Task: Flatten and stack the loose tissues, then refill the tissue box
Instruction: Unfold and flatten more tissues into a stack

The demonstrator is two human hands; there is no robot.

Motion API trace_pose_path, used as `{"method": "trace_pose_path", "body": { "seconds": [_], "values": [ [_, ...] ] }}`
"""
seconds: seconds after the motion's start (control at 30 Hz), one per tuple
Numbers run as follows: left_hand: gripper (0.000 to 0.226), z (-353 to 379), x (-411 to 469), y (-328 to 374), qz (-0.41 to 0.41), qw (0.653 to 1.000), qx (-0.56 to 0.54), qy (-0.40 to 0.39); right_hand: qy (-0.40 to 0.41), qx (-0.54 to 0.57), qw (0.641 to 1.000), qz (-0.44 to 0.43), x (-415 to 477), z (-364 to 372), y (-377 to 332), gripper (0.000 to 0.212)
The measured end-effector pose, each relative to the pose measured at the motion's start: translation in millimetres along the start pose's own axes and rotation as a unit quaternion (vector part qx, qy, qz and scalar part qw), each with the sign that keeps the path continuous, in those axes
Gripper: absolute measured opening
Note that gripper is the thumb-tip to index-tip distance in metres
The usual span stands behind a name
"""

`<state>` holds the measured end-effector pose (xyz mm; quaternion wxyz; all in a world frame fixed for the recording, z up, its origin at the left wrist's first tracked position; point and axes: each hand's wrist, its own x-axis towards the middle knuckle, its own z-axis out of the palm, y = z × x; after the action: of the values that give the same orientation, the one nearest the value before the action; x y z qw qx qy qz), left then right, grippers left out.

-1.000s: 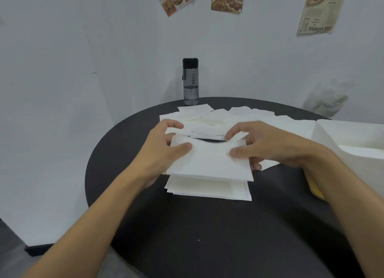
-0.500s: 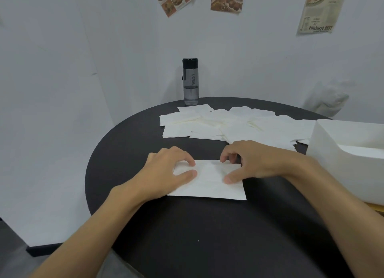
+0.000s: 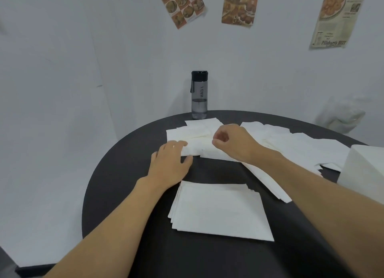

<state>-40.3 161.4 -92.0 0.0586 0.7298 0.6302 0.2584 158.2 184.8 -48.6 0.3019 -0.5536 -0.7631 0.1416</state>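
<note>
A flattened stack of white tissues [image 3: 220,211] lies on the near part of the round black table [image 3: 128,173]. Behind it, loose tissues [image 3: 291,144] are spread across the table's far half. My left hand [image 3: 170,165] reaches forward, its straight fingers resting on the near left edge of the loose tissues and its thumb on the table. My right hand [image 3: 230,142] is over the middle of the loose tissues, fingers curled, thumb and forefinger pinching one of them. The white tissue box [image 3: 365,169] stands at the right edge, partly cut off.
A dark water bottle [image 3: 199,94] stands at the table's far edge against the white wall. A crumpled white bag [image 3: 340,117] lies beyond the table at the right. Posters hang on the wall above.
Both hands pressed a tissue down onto the near stack, then let go and moved forward to the loose tissues at the back. The stack now lies uncovered.
</note>
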Motion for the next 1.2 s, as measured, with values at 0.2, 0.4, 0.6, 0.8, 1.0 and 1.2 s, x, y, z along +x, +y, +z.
{"method": "trace_pose_path", "body": {
  "seconds": [0.2,0.4,0.6,0.8,1.0,1.2],
  "values": [
    [0.044,12.0,13.0,-18.6,0.006,0.998,0.064,-0.025,0.015,-0.015,1.0,-0.001,87.7,37.6,17.9,0.02],
    [0.046,16.7,14.3,-22.0,0.008,0.996,0.081,-0.025,-0.079,-0.042,0.995,-0.036,126.5,58.0,28.8,0.038],
    [0.046,17.6,14.7,-22.0,0.008,0.996,0.082,-0.028,-0.113,-0.071,0.99,-0.052,135.3,57.2,32.4,0.035],
    [0.045,15.5,12.2,-20.8,0.008,0.996,0.081,-0.03,-0.055,-0.129,0.983,-0.117,128.9,60.9,30.6,0.024],
    [0.046,9.2,10.7,-15.7,-0.014,0.999,0.041,-0.019,0.061,-0.065,0.989,-0.122,115.3,39.8,17.9,0.023],
    [0.057,-7.6,10.8,-9.4,-0.043,0.971,-0.177,0.157,0.138,-0.028,0.981,-0.131,77.5,0.5,-11.8,0.021]
  ]
}}
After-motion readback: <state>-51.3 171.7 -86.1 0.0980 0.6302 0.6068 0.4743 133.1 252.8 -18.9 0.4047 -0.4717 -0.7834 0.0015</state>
